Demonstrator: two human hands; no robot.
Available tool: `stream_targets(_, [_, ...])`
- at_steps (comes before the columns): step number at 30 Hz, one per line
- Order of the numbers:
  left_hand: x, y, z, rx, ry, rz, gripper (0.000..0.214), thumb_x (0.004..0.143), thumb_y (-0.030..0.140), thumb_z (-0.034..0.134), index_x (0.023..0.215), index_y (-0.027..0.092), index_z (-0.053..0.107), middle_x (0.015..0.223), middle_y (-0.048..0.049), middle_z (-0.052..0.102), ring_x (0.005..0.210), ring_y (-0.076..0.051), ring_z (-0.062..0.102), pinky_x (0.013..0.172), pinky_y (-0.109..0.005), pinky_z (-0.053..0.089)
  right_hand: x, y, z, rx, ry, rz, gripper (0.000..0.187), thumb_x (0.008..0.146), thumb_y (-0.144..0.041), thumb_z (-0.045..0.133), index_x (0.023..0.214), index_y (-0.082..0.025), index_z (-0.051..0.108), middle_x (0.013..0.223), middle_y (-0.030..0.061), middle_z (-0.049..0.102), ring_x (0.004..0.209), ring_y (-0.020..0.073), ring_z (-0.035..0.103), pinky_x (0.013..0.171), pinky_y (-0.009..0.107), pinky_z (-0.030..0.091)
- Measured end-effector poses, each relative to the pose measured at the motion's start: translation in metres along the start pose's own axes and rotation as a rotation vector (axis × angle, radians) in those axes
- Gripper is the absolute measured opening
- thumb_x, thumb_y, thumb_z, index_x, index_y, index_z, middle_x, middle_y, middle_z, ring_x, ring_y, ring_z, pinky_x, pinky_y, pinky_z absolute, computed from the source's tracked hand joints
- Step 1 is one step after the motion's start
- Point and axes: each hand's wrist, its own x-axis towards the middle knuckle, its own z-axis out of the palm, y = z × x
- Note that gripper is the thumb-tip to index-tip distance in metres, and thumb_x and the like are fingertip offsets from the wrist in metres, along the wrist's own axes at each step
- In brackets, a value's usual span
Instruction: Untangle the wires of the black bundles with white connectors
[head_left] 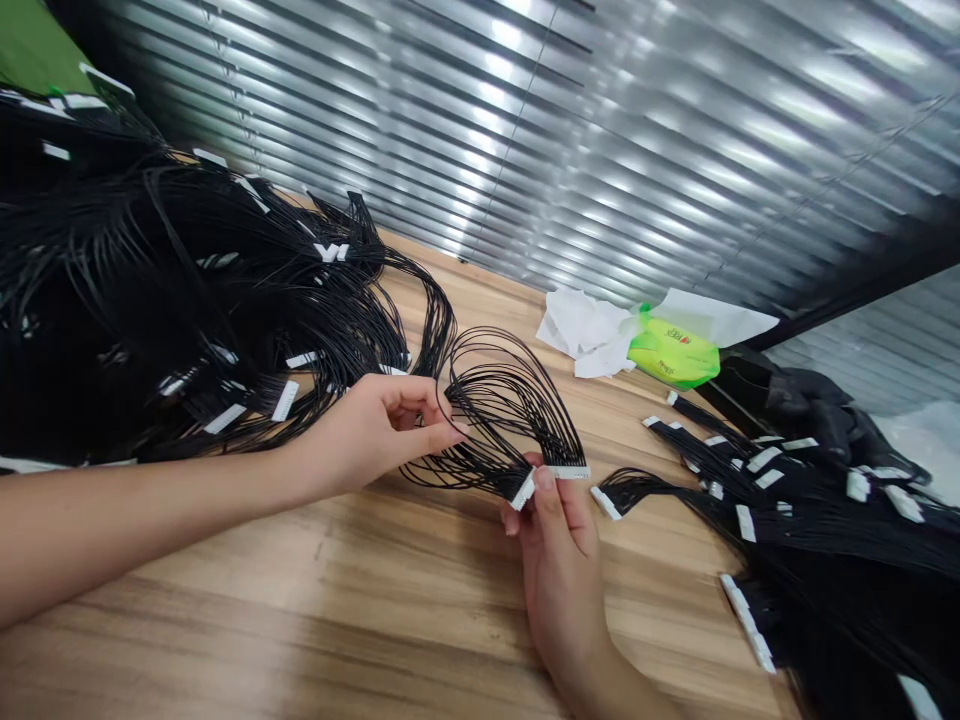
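Note:
My right hand (559, 540) grips the two white connectors (568, 472) of a black wire harness (499, 400), thumb and fingers closed on them. The harness's thin wires bow up and to the left in a loop above the wooden table. My left hand (405, 420) is at the left side of that loop, thumb and index finger pinched together on a single black wire of it. Both connectors sit close together at an angle, with the wires running away from my right hand.
A large heap of black wire harnesses (187, 260) with white connectors covers the left. Another pile of harnesses (825, 540) lies at the right, one connector (606, 503) near my right hand. Behind are crumpled white paper (585, 330), a green packet (675, 350) and metallic blinds (480, 120).

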Motion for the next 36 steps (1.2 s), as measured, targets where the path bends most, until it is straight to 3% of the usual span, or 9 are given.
stream_targets(6, [0.0008, -0.0061, -0.0011, 0.114, 0.076, 0.157, 0.018, 0.086, 0.031, 0.062, 0.095, 0.016, 0.067, 0.083, -0.0024, 0.072, 0.063, -0.010, 0.063, 0.053, -0.019, 0.048, -0.0028, 0.0012, -0.0025, -0.134, -0.094, 0.006, 0.038, 0.075, -0.055, 0.067, 0.086, -0.019, 0.071, 0.057, -0.0029, 0.057, 0.055, 0.0119, 0.048, 0.054, 0.025, 0.039])
stream_targets(10, [-0.0014, -0.0018, -0.0039, 0.266, 0.134, 0.403, 0.014, 0.089, 0.023, 0.060, 0.098, 0.020, 0.070, 0.090, 0.0006, 0.073, 0.078, -0.009, 0.066, 0.072, -0.020, 0.050, -0.0045, 0.0007, -0.0038, -0.198, -0.159, 0.000, 0.039, 0.078, -0.055, 0.065, 0.089, -0.018, 0.072, 0.060, -0.0015, 0.059, 0.057, 0.0129, 0.051, 0.055, 0.026, 0.042])
stream_targets(14, [-0.0049, 0.0006, -0.0048, 0.322, 0.030, 0.574, 0.022, 0.089, 0.015, 0.058, 0.107, 0.023, 0.067, 0.091, 0.0015, 0.073, 0.082, -0.009, 0.065, 0.077, -0.023, 0.049, -0.0052, -0.0009, -0.0028, -0.212, -0.173, -0.009, 0.038, 0.078, -0.055, 0.065, 0.086, -0.019, 0.072, 0.060, -0.0013, 0.059, 0.056, 0.0125, 0.051, 0.055, 0.025, 0.043])
stream_targets(23, [-0.0049, -0.0032, -0.0030, 0.339, 0.026, 0.618, 0.018, 0.089, 0.017, 0.059, 0.103, 0.021, 0.069, 0.090, -0.0004, 0.074, 0.081, -0.011, 0.067, 0.076, -0.024, 0.050, -0.0053, -0.0002, -0.0034, -0.162, -0.166, -0.007, 0.032, 0.079, -0.052, 0.066, 0.085, -0.021, 0.071, 0.061, -0.0026, 0.059, 0.056, 0.0112, 0.050, 0.054, 0.023, 0.041])
stream_targets(27, [-0.0039, -0.0018, -0.0009, 0.354, 0.122, 0.576, 0.009, 0.086, 0.020, 0.062, 0.088, 0.019, 0.071, 0.075, 0.0014, 0.073, 0.059, -0.007, 0.060, 0.062, -0.021, 0.046, -0.0041, -0.0011, -0.0019, -0.076, -0.101, -0.012, 0.031, 0.079, -0.052, 0.066, 0.087, -0.022, 0.070, 0.062, -0.0025, 0.059, 0.055, 0.0114, 0.049, 0.050, 0.023, 0.039])
stream_targets(30, [-0.0048, -0.0019, 0.0003, 0.381, 0.142, 0.536, 0.010, 0.086, 0.022, 0.063, 0.091, 0.022, 0.071, 0.065, 0.0043, 0.068, 0.049, -0.006, 0.050, 0.055, -0.020, 0.042, -0.0029, -0.0024, -0.0010, -0.056, -0.047, -0.024, 0.029, 0.080, -0.049, 0.065, 0.087, -0.022, 0.068, 0.062, -0.0030, 0.057, 0.053, 0.0111, 0.046, 0.050, 0.024, 0.038])
stream_targets(34, [-0.0057, -0.0043, 0.0004, 0.418, 0.058, 0.545, 0.022, 0.085, 0.026, 0.065, 0.107, 0.024, 0.069, 0.093, -0.0017, 0.070, 0.075, -0.009, 0.063, 0.068, -0.020, 0.048, -0.0016, -0.0030, -0.0004, -0.049, -0.021, -0.039, 0.028, 0.079, -0.049, 0.065, 0.086, -0.022, 0.067, 0.060, -0.0036, 0.055, 0.052, 0.0110, 0.045, 0.049, 0.025, 0.037])
stream_targets(36, [-0.0058, -0.0054, -0.0003, 0.471, 0.079, 0.549, 0.027, 0.083, 0.029, 0.067, 0.109, 0.025, 0.068, 0.103, -0.0036, 0.068, 0.086, -0.011, 0.064, 0.074, -0.022, 0.048, -0.0009, -0.0026, -0.0003, -0.040, -0.014, -0.042, 0.027, 0.079, -0.048, 0.065, 0.086, -0.022, 0.067, 0.062, -0.0036, 0.055, 0.053, 0.0108, 0.044, 0.048, 0.024, 0.037])
